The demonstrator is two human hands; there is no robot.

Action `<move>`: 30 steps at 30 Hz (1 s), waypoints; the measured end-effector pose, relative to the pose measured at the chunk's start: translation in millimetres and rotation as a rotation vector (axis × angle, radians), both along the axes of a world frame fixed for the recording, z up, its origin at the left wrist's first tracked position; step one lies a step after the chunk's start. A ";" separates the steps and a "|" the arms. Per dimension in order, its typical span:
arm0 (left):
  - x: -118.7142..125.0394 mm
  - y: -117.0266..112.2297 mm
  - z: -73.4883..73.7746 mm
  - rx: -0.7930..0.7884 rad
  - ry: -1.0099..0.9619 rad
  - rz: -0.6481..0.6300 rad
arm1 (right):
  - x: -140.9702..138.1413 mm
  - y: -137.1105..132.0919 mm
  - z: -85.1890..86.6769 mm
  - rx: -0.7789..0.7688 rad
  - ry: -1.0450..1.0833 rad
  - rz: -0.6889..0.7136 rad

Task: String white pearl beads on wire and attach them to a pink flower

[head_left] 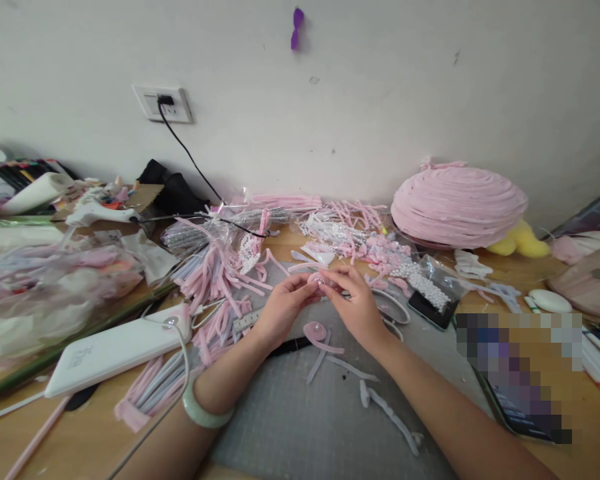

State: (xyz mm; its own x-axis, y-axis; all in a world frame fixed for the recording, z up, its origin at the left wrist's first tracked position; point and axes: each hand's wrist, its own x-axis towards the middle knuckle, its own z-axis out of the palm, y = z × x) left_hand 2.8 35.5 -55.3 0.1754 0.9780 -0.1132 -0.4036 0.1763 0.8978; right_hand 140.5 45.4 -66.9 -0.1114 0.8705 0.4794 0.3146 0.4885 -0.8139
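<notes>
A: Pink fuzzy strip, one short piece (316, 279), is pinched between both hands above the grey cutting mat (305, 413). Left hand (283, 308): fingers closed on the piece from the left. Right hand (356, 305): thumb and forefinger closed on it from the right. A small shiny bit sits at the pinch; what it is cannot be told.

B: What appears finished?

A: One pink coil with a trailing tail (319, 335) lies on the mat just below the hands. It looks like a completed or half-formed unit. Pale offcuts (387, 413) lie nearer the camera.

B: And what remains?

A: Judging by supply, most of it. Loose pink strips (220, 277) are heaped on the desk (490, 273) to the left, with a bag of white beads (425, 285) to the right. The piece in hand is not yet coiled.
</notes>
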 end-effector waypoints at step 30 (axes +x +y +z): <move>-2.2 -0.2 -0.6 -0.090 0.042 -0.091 | 2.5 4.3 8.1 -0.596 0.447 0.082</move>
State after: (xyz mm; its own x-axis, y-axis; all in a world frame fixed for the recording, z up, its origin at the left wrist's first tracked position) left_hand 0.6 35.4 -55.9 0.2565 0.9437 -0.2087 -0.3448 0.2911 0.8924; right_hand 143.0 49.7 -58.8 -0.0921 0.9942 -0.0558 -0.1266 -0.0673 -0.9897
